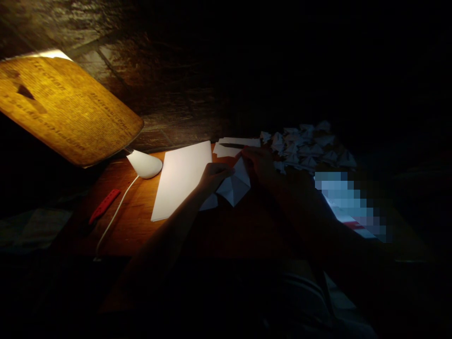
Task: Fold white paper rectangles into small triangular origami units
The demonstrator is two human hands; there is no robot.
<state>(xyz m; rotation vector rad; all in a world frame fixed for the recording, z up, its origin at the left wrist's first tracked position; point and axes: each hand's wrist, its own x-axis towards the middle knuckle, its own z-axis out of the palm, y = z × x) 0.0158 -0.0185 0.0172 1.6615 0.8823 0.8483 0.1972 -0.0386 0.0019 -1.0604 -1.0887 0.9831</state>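
Between my two hands is a creased, partly folded sheet of white paper [237, 185], held a little above the table. My left hand [216, 174] pinches its left edge. The fingers of my right hand [257, 157] are closed on its upper right corner, in dim light. Under my left wrist, a large stack of white paper [187, 176] lies on the wooden table [141, 230]. Beyond my hands are smaller white paper pieces [231, 148] with a dark, thin object on them. Several folded paper shapes [303, 146] lie heaped at the back right.
A lamp with a yellow printed shade [70, 110] and white base [145, 164] stands at the left, its white cord [116, 214] running to the front edge. Near it lies a red-handled tool [105, 205]. A glowing screen [349, 207] is at the right, beside my forearm. A brick wall rises behind.
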